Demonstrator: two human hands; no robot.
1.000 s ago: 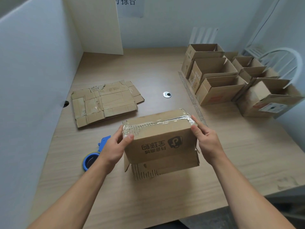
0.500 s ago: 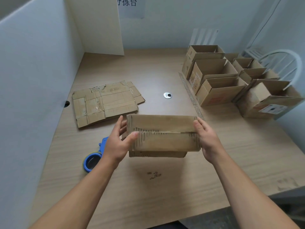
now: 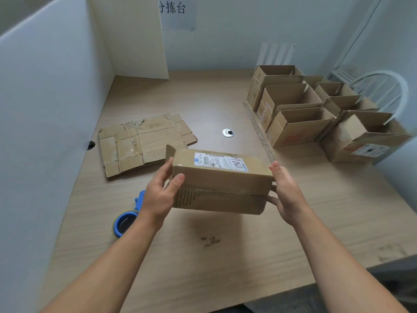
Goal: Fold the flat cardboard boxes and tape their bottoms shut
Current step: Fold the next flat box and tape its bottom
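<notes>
Box (image 3: 221, 184) is held above the desk (image 3: 225, 256), label side up, gripped at its ends by the left hand (image 3: 160, 195) and right hand (image 3: 285, 193). Flat cardboard (image 3: 144, 143) is laid behind it.

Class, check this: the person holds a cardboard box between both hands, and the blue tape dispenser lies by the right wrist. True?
No. The head view shows the blue tape dispenser by the left wrist; the left hand and right hand do hold the cardboard box.
</notes>
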